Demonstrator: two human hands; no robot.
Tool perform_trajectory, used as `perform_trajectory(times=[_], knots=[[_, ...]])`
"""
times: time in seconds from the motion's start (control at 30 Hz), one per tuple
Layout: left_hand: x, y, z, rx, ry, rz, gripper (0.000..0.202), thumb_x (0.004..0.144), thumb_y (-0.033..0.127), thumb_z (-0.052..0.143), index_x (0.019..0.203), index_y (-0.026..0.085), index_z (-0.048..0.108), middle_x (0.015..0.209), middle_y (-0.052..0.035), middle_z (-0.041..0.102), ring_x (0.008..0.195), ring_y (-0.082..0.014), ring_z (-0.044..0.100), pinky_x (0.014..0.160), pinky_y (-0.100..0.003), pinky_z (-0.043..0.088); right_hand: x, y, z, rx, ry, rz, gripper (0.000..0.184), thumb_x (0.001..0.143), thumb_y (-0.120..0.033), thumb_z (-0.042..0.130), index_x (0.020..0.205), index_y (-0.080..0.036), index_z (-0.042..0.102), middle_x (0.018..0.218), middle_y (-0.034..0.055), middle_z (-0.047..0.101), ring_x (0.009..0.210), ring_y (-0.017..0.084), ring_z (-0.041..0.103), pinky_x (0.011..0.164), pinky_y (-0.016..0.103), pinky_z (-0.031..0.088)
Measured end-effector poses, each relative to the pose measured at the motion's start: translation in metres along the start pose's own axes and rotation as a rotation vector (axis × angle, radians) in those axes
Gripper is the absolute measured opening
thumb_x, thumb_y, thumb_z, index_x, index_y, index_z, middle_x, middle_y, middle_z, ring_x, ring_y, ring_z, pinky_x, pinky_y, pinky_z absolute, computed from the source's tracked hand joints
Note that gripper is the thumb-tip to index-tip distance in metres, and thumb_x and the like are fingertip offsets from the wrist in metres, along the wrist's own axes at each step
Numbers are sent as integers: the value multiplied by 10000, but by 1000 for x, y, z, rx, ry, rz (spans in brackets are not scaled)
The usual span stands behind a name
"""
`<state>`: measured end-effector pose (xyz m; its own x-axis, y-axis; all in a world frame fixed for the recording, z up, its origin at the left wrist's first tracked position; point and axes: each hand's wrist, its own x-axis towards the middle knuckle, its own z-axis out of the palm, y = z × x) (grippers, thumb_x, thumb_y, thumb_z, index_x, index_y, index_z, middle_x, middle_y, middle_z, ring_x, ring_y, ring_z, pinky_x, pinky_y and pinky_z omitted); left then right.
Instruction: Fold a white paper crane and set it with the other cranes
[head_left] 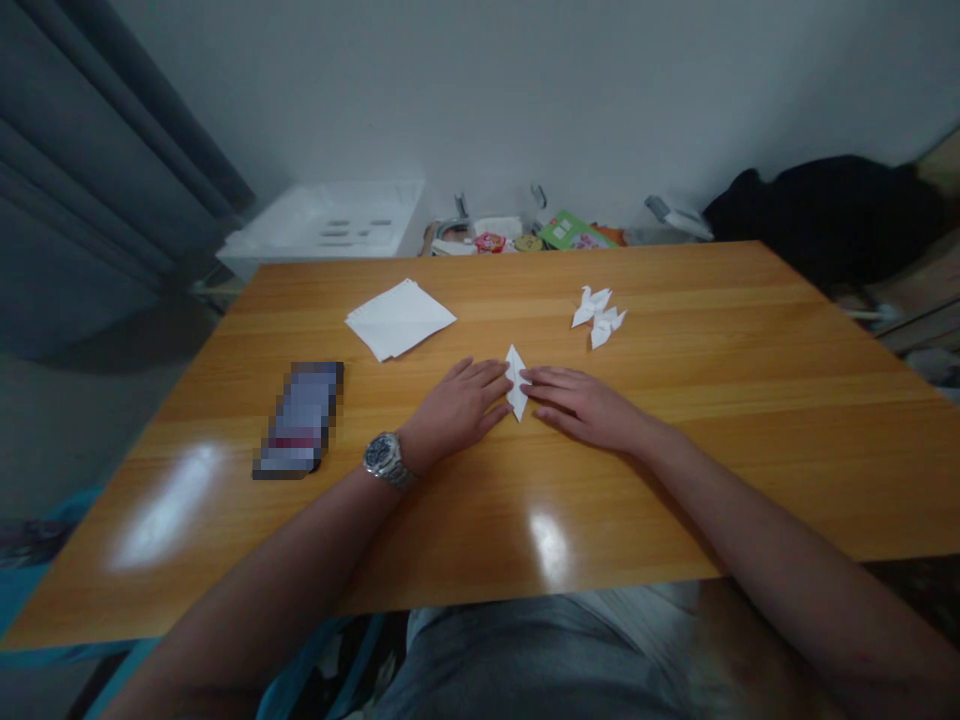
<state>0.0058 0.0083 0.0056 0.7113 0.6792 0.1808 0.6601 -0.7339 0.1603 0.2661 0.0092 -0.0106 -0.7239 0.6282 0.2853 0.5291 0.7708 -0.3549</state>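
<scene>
A small white folded paper point(517, 384), shaped like a narrow diamond, lies flat on the wooden table point(675, 370). From its left side, my left hand point(463, 402) touches it with outstretched fingertips; a metal watch point(384, 456) is on that wrist. My right hand point(589, 405) lies on the opposite side, fingers extended and tips on the paper's right edge. Neither hand wraps around the paper. Beyond the right hand sit two white folded paper birds point(600, 316), close together. A stack of white paper sheets point(401, 320) rests beyond the left hand.
A phone point(300, 420) with a blurred screen lies to the left on the table. Past the far edge are a white plastic bin point(330, 220), a green packet point(576, 232) and other small items. A black cloth-like heap point(825, 220) is at the far right.
</scene>
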Motion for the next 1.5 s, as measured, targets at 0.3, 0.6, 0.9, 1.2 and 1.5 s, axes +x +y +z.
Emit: perform_trajectory(times=[0.3,0.6,0.9,1.2,1.5], knots=[[-3,-7,1,-6,-30,10,461,1055,432,415,1409,165,539,1534,-119,497,1456,-246,411,1242,-490,239,0,-1,2,5,0,21,394,1025,-334,518,1387,-210,610,1473,142,575,1366,275,543,1137,523,444],[-2,5,-3,47,64,-58,425,1040,442,443,1292,175,657,1428,-133,582,1315,-280,537,1156,-474,373,0,-10,-4,39,41,-22,385,1015,-332,539,1376,-227,624,1333,122,687,1270,274,620,1084,499,494],[-1,-5,4,7,48,-30,353,1039,308,463,1333,239,647,1372,-117,605,1252,-261,567,1075,-442,455,2,-8,-1,13,91,-19,336,1017,-293,532,1321,-216,655,1343,120,675,1249,254,630,1076,462,508],[3,1,3,-5,61,42,297,1045,313,467,1194,192,694,1210,-97,675,1106,-240,620,979,-400,493,2,-4,8,-6,83,32,259,1003,-250,548,1176,-231,740,1270,98,716,1164,250,676,1012,445,558],[5,3,5,-37,40,55,291,1047,337,470,1144,182,696,1163,-94,661,1064,-223,611,975,-383,494,5,-7,7,-8,113,24,205,1001,-247,564,1113,-214,732,1183,92,742,1106,245,684,962,425,565]])
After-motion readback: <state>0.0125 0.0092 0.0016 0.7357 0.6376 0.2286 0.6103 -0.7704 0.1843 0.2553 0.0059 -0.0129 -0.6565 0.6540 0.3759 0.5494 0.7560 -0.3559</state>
